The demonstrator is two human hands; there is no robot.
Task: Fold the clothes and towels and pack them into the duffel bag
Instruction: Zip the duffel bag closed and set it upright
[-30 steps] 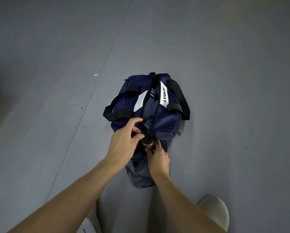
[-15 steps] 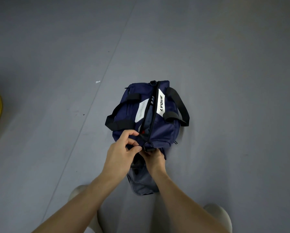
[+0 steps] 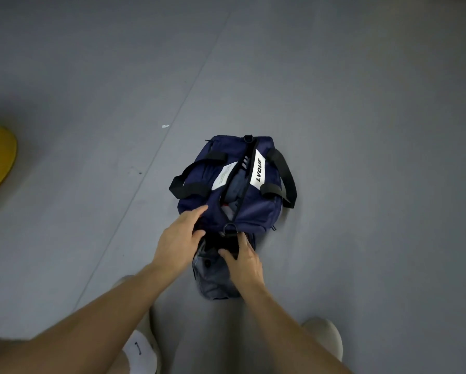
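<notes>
Seen from the head camera, looking down, the blue duffel bag (image 3: pixel 256 211) sits on the grey floor (image 3: pixel 361 130), right in front of the person's shoes (image 3: pixel 326 338). The zip (image 3: pixel 242 195) on top is partly open, and I can see folded grey-blue clothes (image 3: pixel 235 184) inside. The black handles (image 3: pixel 283 171) flop out to each side.

The left hand (image 3: pixel 179 238) lies on the near end of the bag. Its fingers are straight and close together, and the thumb points in under the end. The right hand (image 3: pixel 244 261) lies flat on a grey cloth (image 3: pixel 213 279) that sticks out at the near end, just below the metal ring (image 3: pixel 230 228). Its fingers are fairly straight and the thumb is spread wide. It pinches nothing that I can see. I cannot tell if the grey cloth is a piece of clothing or a flap of the bag.

I think the step is to tuck this last bit in. To do it well, the left hand should hold the bag end firm. The right hand should push the cloth in flat, not in a lump. The cloth must stay clear of the zip teeth, or the zip may jam.
</notes>
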